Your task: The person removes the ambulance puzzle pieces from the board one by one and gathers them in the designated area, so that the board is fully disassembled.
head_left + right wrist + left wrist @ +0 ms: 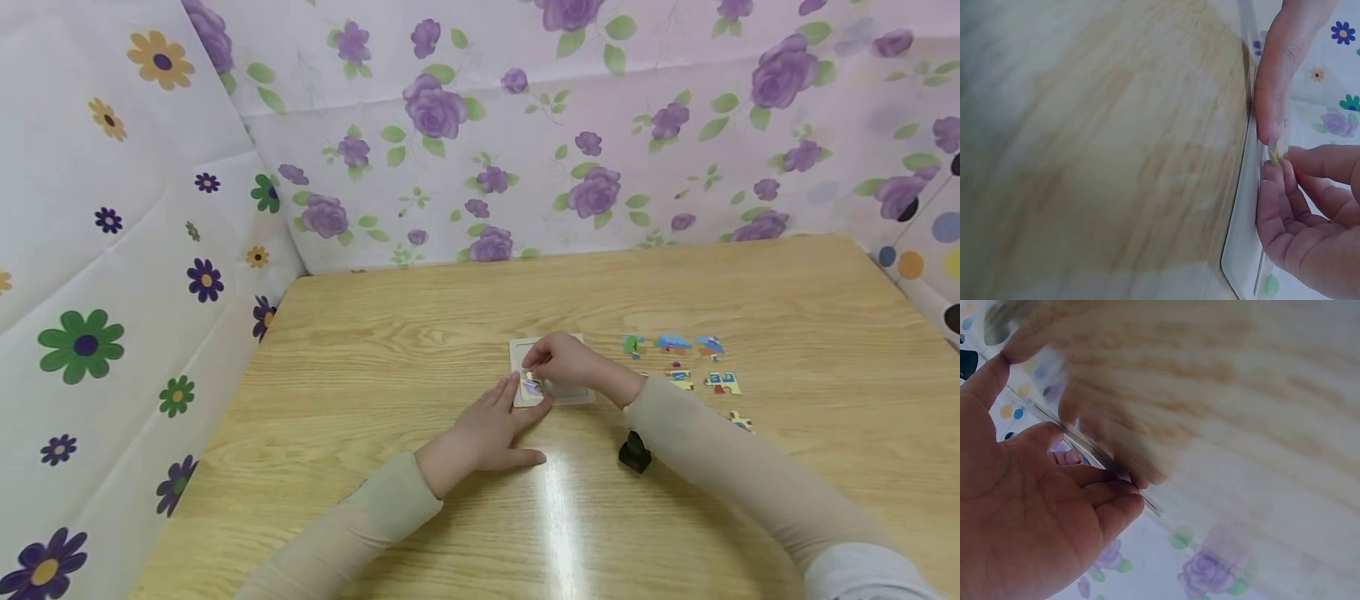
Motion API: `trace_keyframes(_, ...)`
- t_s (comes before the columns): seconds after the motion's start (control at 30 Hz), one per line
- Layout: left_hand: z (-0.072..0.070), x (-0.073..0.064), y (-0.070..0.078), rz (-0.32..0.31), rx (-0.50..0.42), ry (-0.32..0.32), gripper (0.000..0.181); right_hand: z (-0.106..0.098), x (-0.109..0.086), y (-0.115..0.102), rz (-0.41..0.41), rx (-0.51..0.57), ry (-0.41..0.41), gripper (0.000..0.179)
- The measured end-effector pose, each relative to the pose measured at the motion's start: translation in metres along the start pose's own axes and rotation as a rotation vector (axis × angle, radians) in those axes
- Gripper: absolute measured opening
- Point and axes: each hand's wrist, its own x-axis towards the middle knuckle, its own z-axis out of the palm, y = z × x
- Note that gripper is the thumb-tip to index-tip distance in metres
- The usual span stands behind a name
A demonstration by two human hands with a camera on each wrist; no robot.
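A small white puzzle tray point(577, 399) lies flat on the table under both hands. My right hand point(570, 363) is over its left part, and in the right wrist view the thumb and fingertips pinch a puzzle piece point(1275, 154) with yellow on it. Printed colours point(532, 386) show in the tray just below those fingertips; where one piece ends and another begins is too small to tell. My left hand point(486, 429) rests at the tray's left and near edges with fingers extended. The left wrist view shows its palm point(1041, 519) and fingers touching the tray's edge.
Several loose puzzle pieces point(723, 382) lie in rows right of the tray, some partly hidden by the right forearm. A small black object point(634, 452) is beside the right sleeve. Flowered sheets point(450, 167) hang behind and beside the wooden table point(375, 350).
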Motion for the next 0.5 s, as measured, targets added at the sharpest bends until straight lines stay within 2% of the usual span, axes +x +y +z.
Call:
trace_keyframes(0.23,-0.0006,0.0001,0.0000,0.007,-0.008,0.018,0.073,-0.0008,0.0011,0.0005,0.030,-0.020,0.011,0.013)
trace_keyframes(0.5,0.0002,-0.0002,-0.0008,0.010,0.001,0.027,0.073,-0.0031,-0.0008,0.0007,0.041,0.024,0.012,0.011)
